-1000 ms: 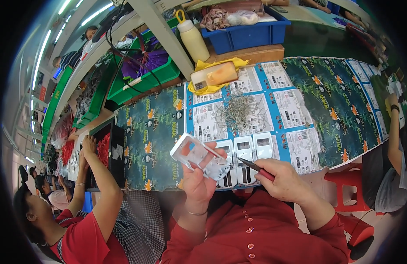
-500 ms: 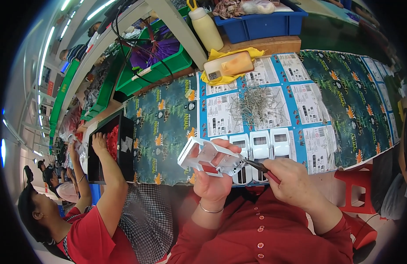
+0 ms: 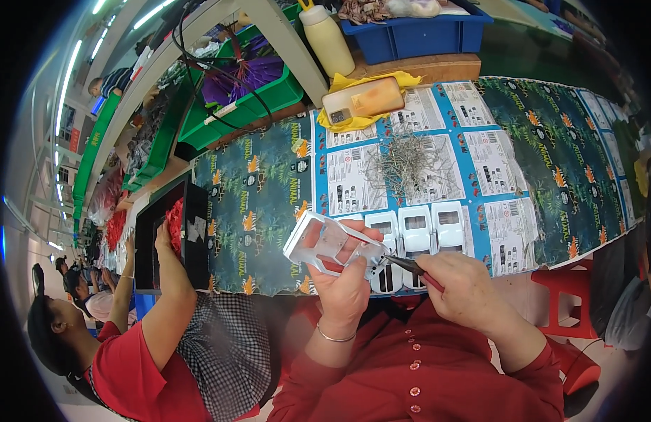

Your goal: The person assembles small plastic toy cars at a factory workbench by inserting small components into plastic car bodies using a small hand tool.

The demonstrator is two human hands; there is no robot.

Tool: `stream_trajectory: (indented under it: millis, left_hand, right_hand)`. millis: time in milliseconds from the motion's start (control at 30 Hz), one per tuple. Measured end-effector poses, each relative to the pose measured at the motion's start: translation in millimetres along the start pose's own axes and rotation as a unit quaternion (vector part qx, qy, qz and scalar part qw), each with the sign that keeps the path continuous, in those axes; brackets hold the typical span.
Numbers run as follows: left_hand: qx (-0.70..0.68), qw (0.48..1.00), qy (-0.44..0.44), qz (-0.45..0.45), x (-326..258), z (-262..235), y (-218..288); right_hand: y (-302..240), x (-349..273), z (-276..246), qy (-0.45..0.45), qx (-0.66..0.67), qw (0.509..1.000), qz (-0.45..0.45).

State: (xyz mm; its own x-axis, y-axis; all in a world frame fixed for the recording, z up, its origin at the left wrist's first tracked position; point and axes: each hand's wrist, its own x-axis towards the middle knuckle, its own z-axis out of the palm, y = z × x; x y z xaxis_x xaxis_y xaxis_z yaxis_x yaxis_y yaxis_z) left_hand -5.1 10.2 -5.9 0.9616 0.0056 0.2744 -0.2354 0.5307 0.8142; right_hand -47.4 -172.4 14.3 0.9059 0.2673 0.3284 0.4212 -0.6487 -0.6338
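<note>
My left hand (image 3: pixel 341 295) is wrapped round a hollow white plastic shell with window openings (image 3: pixel 295 239), apparently a toy vehicle body. Its thumb lies along the shell's right end. In my right hand (image 3: pixel 455 285) are needle-nose pliers with dark jaws and red handles (image 3: pixel 405 264). Their tip points left and meets the shell's right end; whatever small part sits between the jaws is too tiny to make out. Just beyond my hands, several similar white shells (image 3: pixel 415 219) stand in a row on the table, partly covered by my hands.
A heap of thin metal pins (image 3: pixel 408 165) lies on the printed sheet (image 3: pixel 258 183). Behind it are a phone (image 3: pixel 367 102) on yellow cloth, a pale bottle (image 3: pixel 328 42) and a blue bin (image 3: pixel 417 42). At left, a co-worker (image 3: pixel 142 337) reaches into a black box (image 3: pixel 194 243).
My left thumb has come up onto the shell's right end, by the plier tip. The pliers have shifted slightly left. The co-worker's hand has moved lower in the black box.
</note>
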Motion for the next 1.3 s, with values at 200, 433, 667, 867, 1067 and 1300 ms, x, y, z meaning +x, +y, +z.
stream_trajectory:
  millis: [200, 433, 667, 867, 1067, 1300]
  left_hand:
    - [-0.002, 0.993, 0.107, -0.053, 0, 13, -3]
    - [0.059, 0.992, 0.090, -0.061, -1, 10, -10]
    - [0.160, 0.985, 0.049, -0.033, -3, 11, -12]
    - [0.192, 0.980, 0.035, -0.027, -7, 7, -15]
    - [0.198, 0.979, 0.034, -0.030, -5, 7, -14]
    - [0.192, 0.980, 0.029, -0.036, -7, 5, -15]
  right_hand:
    - [5, 2, 1, -0.011, -0.043, 0.999, 0.004]
    - [1, 7, -3, -0.020, -0.206, 0.976, -0.064]
    - [-2, 20, -17, -0.060, -0.259, 0.957, -0.114]
    - [2, 29, -23, -0.081, -0.248, 0.955, -0.142]
    - [-1, 35, -26, -0.085, -0.258, 0.948, -0.169]
    - [-1, 40, -29, -0.108, -0.273, 0.939, -0.178]
